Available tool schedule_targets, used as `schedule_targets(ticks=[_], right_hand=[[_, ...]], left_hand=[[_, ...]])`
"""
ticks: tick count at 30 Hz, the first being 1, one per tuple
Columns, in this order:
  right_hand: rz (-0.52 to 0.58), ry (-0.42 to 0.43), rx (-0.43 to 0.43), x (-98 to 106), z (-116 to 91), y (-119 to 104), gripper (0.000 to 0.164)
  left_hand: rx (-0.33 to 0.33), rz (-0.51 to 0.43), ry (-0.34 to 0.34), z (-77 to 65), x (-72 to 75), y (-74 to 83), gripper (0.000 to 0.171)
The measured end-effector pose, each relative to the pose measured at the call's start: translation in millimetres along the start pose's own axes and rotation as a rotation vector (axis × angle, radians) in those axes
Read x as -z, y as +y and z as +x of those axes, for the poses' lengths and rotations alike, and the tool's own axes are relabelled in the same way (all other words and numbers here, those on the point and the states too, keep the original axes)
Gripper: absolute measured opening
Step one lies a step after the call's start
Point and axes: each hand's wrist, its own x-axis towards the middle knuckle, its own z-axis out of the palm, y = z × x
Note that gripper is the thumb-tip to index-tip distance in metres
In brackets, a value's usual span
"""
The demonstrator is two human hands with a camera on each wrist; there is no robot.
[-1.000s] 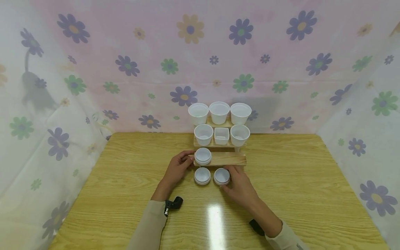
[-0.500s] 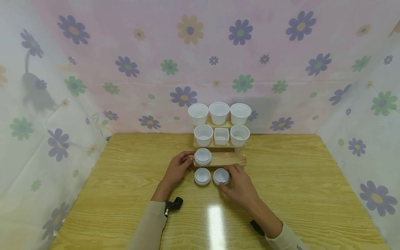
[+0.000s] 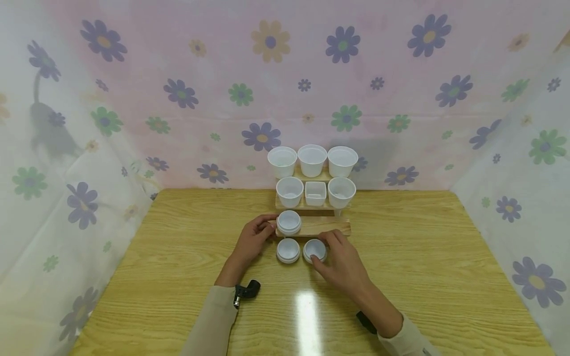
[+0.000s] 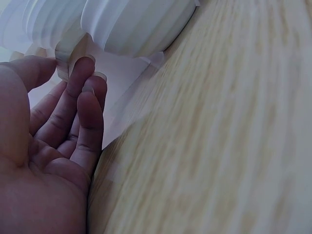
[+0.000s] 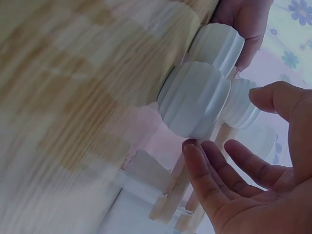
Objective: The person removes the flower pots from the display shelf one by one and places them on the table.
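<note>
My left hand [image 3: 252, 243] is at the left end of the lowest board [image 3: 322, 226] of a tiered wooden stand. Its thumb and fingers [image 4: 78, 85] pinch the board's end, beside a round white pot [image 3: 289, 222] that sits on it. Two similar ribbed white pots stand on the table before the stand, a left one [image 3: 288, 250] and a right one [image 3: 314, 250]. Around the right pot is my right hand [image 3: 344, 262], fingers loosely bent. In the right wrist view its fingertips [image 5: 191, 146] are close against the pot's side, while the thumb [image 5: 265, 97] stands apart from it.
Higher boards carry white cups [image 3: 312, 160] and a square white cup [image 3: 315, 193]. A flowered cloth [image 3: 271, 89] hangs behind and at both sides of the wood-grain table [image 3: 187, 277].
The right pot has shifted slightly to the left. My right thumb has moved from the pot's lower side up over its rim. My left hand stays at the board's end.
</note>
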Motion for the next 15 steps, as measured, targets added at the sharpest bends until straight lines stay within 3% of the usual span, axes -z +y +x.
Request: schedule_targets(ticks=[15], right_hand=[[-0.039,0.025,0.027,-4.2,6.0,-1.0,0.046]], left_hand=[[0.004,-0.009,-0.001,-0.7,0.1,2.1,0.029]])
